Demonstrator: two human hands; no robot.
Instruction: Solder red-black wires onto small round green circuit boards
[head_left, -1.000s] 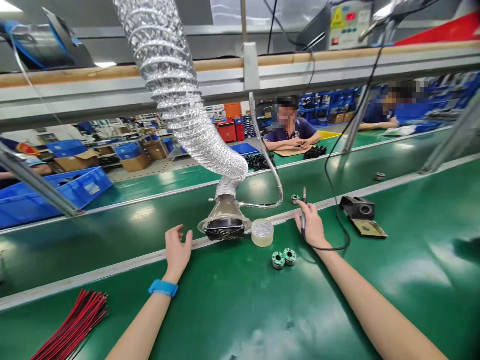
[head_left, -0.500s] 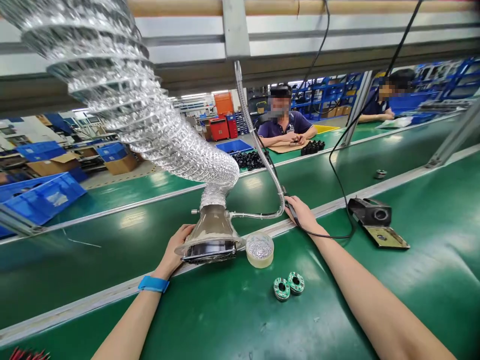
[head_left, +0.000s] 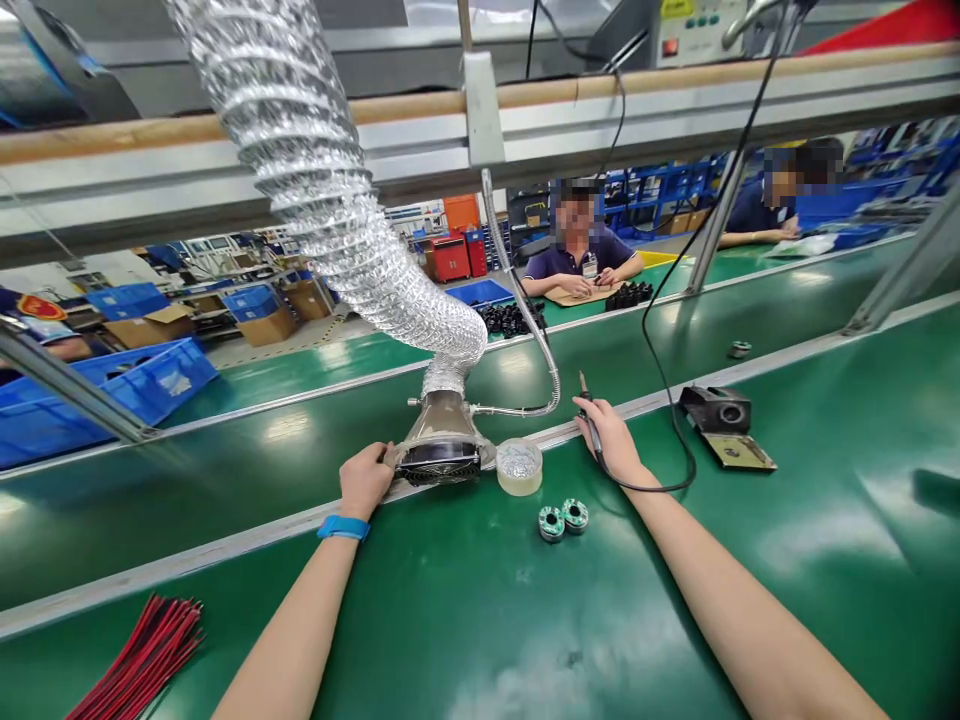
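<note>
My left hand is closed on the left rim of a fume extractor hood, which hangs on a silver flexible duct. In my right hand is a soldering iron, its tip pointing up and away and its black cord trailing to the right. A roll of clear tape lies right beside the hood. Two small round green circuit boards with centre holes, a left one and a right one, rest on the green mat between my forearms.
A bundle of red and black wires lies at lower left. On the right is a soldering iron stand. A metal gooseneck tube curves down to the hood. Two co-workers sit across the conveyor; a blue bin stands at left.
The camera view has shifted, bringing the red wires and upper shelf into sight. My left hand now shows at the hood's side rather than partly behind it. The soldering iron remains in my right hand.
</note>
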